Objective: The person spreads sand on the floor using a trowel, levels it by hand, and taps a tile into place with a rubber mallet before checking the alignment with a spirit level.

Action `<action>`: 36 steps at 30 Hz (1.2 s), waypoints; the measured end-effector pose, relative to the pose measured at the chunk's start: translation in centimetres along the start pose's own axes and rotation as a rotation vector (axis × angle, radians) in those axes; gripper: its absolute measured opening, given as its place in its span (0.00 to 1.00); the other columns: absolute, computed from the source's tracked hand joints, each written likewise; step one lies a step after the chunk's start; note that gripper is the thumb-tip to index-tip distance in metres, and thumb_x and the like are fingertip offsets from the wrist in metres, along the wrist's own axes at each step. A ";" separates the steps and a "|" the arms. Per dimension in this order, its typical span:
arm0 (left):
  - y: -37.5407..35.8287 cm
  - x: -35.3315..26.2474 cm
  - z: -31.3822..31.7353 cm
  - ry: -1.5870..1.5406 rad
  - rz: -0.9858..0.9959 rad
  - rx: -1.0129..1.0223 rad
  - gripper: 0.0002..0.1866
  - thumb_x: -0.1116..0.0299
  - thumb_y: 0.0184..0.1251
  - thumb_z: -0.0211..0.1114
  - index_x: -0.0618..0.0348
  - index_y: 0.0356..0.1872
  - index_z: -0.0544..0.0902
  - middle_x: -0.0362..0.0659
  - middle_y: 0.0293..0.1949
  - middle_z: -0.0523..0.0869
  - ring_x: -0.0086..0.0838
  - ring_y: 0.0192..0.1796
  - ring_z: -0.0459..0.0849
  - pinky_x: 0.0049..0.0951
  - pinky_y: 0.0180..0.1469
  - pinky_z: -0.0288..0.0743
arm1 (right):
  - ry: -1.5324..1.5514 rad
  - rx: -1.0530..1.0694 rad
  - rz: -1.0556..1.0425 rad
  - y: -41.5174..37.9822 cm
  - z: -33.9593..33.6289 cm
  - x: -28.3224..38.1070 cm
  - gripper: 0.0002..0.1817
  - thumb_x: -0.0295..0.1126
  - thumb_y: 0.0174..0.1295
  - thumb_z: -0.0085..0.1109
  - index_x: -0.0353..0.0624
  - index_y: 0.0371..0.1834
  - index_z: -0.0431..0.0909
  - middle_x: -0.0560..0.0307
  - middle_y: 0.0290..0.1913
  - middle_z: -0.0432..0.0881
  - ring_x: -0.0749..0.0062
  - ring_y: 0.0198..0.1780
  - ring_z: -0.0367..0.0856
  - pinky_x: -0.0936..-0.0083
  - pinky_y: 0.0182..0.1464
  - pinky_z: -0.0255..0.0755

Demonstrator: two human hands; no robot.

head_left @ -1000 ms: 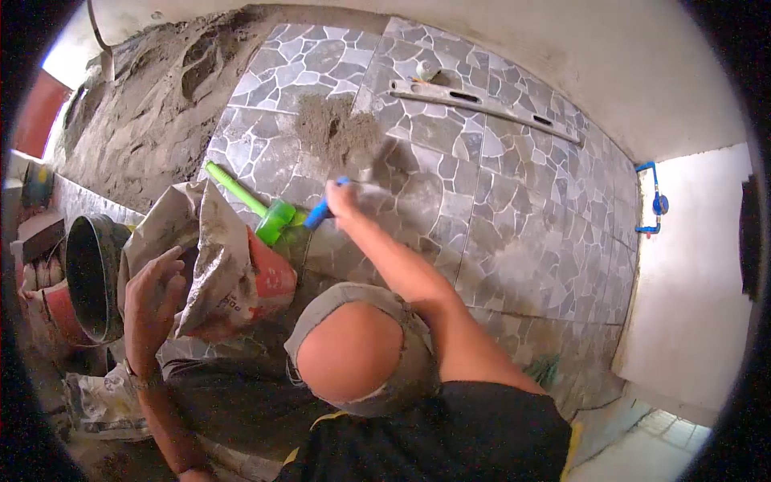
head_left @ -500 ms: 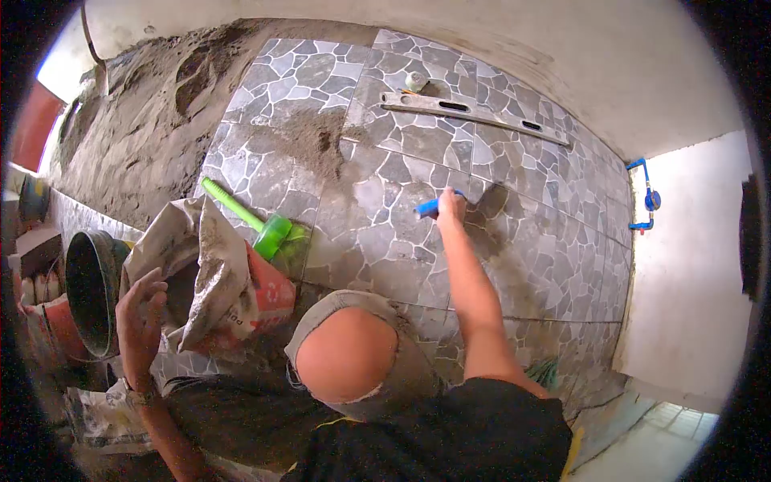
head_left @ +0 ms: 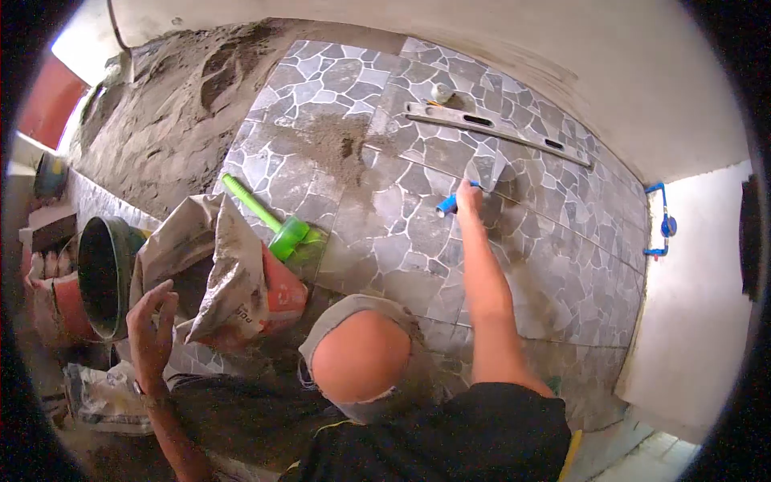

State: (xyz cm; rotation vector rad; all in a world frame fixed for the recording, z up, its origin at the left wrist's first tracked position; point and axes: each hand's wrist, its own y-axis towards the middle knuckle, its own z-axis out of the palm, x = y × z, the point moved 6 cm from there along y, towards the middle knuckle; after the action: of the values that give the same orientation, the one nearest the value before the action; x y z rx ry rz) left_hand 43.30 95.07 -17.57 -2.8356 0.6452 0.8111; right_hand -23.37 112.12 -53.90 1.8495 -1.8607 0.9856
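My right hand (head_left: 469,198) is wrapped round the blue handle of a tool (head_left: 446,206), held low over the stone-patterned floor tiles (head_left: 385,249). A pale, pointed shape just past the fist looks like a trowel blade, though the blur leaves it unsure. To the left, my left hand (head_left: 152,325) is raised with fingers loosely bent and nothing in it. It is in front of the open mouth of a cement sack (head_left: 233,281). Behind that sack lies a green plastic dipper (head_left: 277,227) on the tiles. My bent knee (head_left: 361,353) shows through torn trousers.
A long spirit level (head_left: 498,132) rests on the far tiles, beside a small whitish roll (head_left: 442,94). Loose grey powder (head_left: 341,149) is spilled mid-floor. Sand (head_left: 152,120) is heaped at the back left. A dark bucket (head_left: 104,277) stands left; blue piping (head_left: 665,225) runs on the right wall.
The whole view has shifted slightly to the right and down. My right hand has moved a little away from me with the blue-handled tool, and a pale blade-like shape now shows. My left hand stays raised.
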 end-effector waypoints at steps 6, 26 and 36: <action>2.4 -2.3 1.9 -0.003 -0.033 0.101 0.13 0.74 0.68 0.65 0.66 0.51 0.86 0.49 0.40 0.90 0.31 0.42 0.89 0.30 0.46 0.80 | -0.078 0.187 -0.144 -7.4 11.1 4.9 0.33 0.53 0.64 0.51 0.25 0.50 0.78 0.26 0.50 0.83 0.34 0.55 0.83 0.47 0.59 0.74; 3.0 -2.7 1.3 -0.014 0.072 0.065 0.13 0.72 0.68 0.64 0.65 0.51 0.86 0.53 0.39 0.90 0.36 0.39 0.89 0.31 0.44 0.80 | -0.185 0.192 -0.087 -18.3 16.9 5.6 0.32 0.51 0.65 0.52 0.25 0.51 0.72 0.28 0.52 0.81 0.33 0.53 0.82 0.47 0.59 0.73; 1.1 -1.5 1.0 0.043 0.013 0.079 0.13 0.70 0.68 0.65 0.63 0.51 0.86 0.53 0.42 0.90 0.38 0.43 0.90 0.33 0.49 0.80 | 0.166 0.757 -0.394 -26.5 20.8 15.4 0.33 0.57 0.61 0.55 0.27 0.39 0.78 0.24 0.44 0.83 0.30 0.47 0.82 0.45 0.52 0.73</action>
State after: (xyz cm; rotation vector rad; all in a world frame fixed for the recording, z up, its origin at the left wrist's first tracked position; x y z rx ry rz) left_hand 41.27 94.85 -17.61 -2.7869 0.6871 0.7120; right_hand 5.64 89.07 -51.99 2.3033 -1.0116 1.7678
